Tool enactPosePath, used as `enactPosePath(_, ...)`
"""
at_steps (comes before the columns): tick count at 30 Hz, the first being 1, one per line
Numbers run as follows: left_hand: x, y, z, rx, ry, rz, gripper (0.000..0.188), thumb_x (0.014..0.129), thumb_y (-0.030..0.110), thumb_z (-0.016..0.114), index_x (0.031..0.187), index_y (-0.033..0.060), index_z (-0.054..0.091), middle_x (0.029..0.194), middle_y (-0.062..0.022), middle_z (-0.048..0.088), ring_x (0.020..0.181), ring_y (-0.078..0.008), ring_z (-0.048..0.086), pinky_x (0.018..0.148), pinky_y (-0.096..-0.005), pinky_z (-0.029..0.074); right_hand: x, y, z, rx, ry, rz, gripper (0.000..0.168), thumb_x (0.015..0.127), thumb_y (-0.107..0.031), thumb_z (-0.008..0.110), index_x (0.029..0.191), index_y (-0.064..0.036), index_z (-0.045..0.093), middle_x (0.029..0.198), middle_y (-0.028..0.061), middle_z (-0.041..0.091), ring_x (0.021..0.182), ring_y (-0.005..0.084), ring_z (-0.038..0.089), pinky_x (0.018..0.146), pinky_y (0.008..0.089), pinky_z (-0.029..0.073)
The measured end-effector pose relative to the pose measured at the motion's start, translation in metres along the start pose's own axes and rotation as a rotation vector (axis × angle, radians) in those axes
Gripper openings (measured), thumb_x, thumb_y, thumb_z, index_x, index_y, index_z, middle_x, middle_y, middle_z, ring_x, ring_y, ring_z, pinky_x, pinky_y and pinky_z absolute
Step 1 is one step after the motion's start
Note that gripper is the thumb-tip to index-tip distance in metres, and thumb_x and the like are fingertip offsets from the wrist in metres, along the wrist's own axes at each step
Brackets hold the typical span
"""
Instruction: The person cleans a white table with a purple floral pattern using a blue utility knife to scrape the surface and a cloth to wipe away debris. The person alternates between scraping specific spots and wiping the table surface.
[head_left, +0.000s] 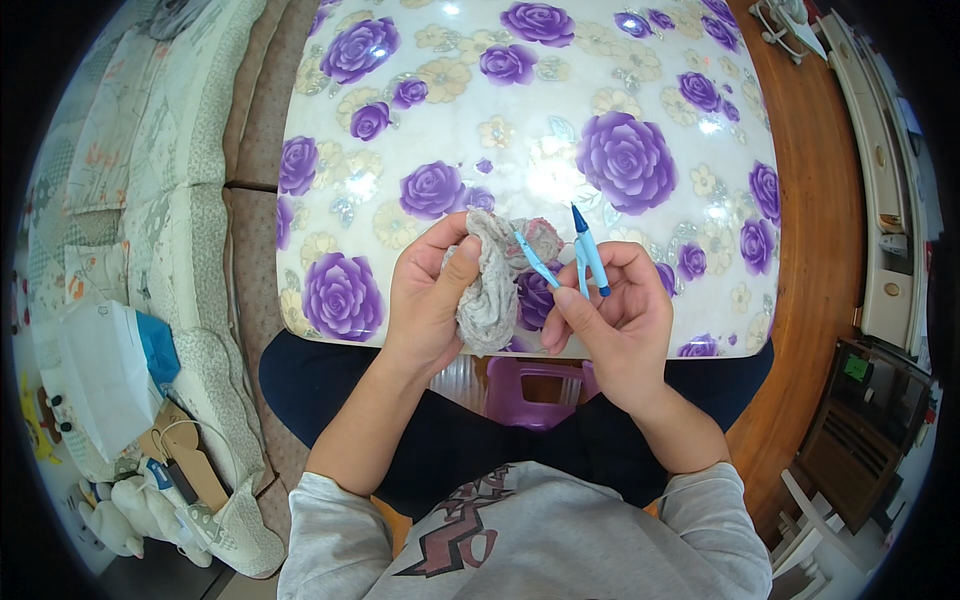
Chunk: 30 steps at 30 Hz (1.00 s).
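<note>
Bunched grey fabric (487, 300), which looks knitted or textured, is gripped between the thumb and fingers of my left hand (431, 292). A pinkish-grey part of it (536, 244) extends to the right over the table. My right hand (619, 319) pinches a light-blue plastic tool with arms (536, 259), which looks like a drawing compass. Its other arm carries a blue pencil-like piece with a dark-blue tip (589, 251) pointing away from me. Both hands are above the near edge of the table with the purple-rose cover (442, 322). The tool's left arm overlaps the fabric in view; contact is unclear.
A purple plastic stool (499, 394) stands under the table edge between my legs. To the left is a sofa with a quilted cover (202, 270), holding a white and blue bag (109, 375) and plush toys (135, 506). Cream drawers (889, 285) line the right side.
</note>
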<state>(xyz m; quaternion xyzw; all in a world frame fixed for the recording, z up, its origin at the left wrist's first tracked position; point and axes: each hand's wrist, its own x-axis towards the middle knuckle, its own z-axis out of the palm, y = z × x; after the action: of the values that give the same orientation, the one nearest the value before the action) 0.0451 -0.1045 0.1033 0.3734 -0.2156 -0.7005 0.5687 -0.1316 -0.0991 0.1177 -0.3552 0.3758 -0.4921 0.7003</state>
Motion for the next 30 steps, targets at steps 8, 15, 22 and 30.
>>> enactPosePath(8, 0.003, -0.001, -0.009, -0.054, 0.003, -0.013, 0.025, 0.099, 0.018, 0.055, 0.118, 0.0013, 0.056, 0.103, -0.0083, 0.067, 0.088, -0.0132, 0.066, 0.075, -0.0264, 0.056, 0.002, 0.001, -0.006, 0.075, -0.056, 0.022, 0.037, 0.092, 0.004, 0.058, 0.125, 0.003, 0.04, 0.102, 0.0129, 0.059, 0.077, 0.0141, 0.064, 0.064, 0.0242, 0.054)
enactPosePath(15, 0.004, -0.006, -0.013, -0.028, 0.006, -0.016, 0.033, 0.099, 0.025, 0.055, 0.122, 0.0013, 0.055, 0.108, -0.0104, 0.067, 0.091, -0.0165, 0.067, 0.078, -0.0304, 0.057, 0.005, 0.004, -0.009, 0.147, -0.102, 0.01, 0.044, 0.091, 0.005, 0.058, 0.131, 0.001, 0.038, 0.104, 0.0095, 0.057, 0.088, 0.0117, 0.056, 0.075, 0.0242, 0.048)
enactPosePath(22, 0.003, -0.005, -0.005, -0.044, 0.038, -0.033, 0.025, 0.098, 0.017, 0.057, 0.118, 0.0019, 0.057, 0.103, -0.0071, 0.067, 0.086, -0.0116, 0.066, 0.072, -0.0258, 0.056, 0.004, 0.001, -0.005, 0.092, -0.11, -0.017, 0.049, 0.088, 0.01, 0.059, 0.132, 0.0, 0.038, 0.105, 0.0072, 0.055, 0.098, 0.0105, 0.052, 0.085, 0.0233, 0.044)
enactPosePath(30, 0.004, -0.008, -0.007, -0.051, 0.018, -0.034, 0.023, 0.098, 0.016, 0.056, 0.117, 0.0019, 0.057, 0.104, -0.007, 0.067, 0.089, -0.0113, 0.066, 0.077, -0.0251, 0.055, 0.003, 0.004, -0.004, 0.031, -0.117, -0.084, 0.05, 0.089, 0.011, 0.056, 0.134, 0.002, 0.036, 0.115, 0.0098, 0.052, 0.105, 0.0129, 0.052, 0.089, 0.0252, 0.045)
